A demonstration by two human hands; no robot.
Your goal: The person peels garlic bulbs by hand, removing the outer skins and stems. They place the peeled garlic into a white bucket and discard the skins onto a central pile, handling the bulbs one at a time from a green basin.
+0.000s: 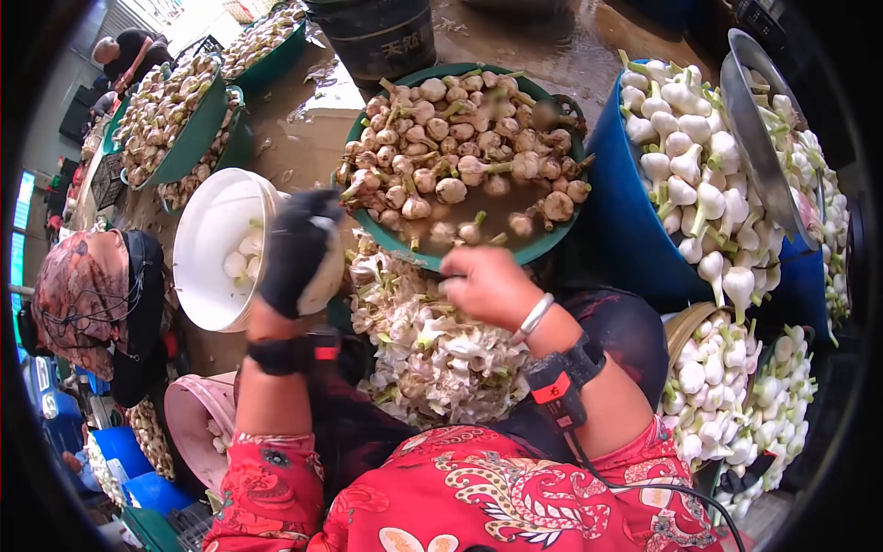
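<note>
My left hand (302, 241), in a dark glove, is over the right rim of a white bucket (190, 248) that has a few peeled garlic bulbs (246, 253) inside. Motion smears its fingers. Bare and curled, my right hand (494, 287) is at the near rim of a green basin (418, 252); what its fingers hold, if anything, I cannot make out. Unpeeled garlic bulbs (451, 190) are heaped in the basin, some in brown water. Below my hands lies a pile of garlic skins (441, 345).
To the right stands a blue tub (607, 175) heaped with white garlic (685, 124), a metal bowl (759, 138) tilted on it. A black bucket (382, 41) is behind the basin. A pink bucket (189, 432) sits lower left. Another person (129, 55) is far left.
</note>
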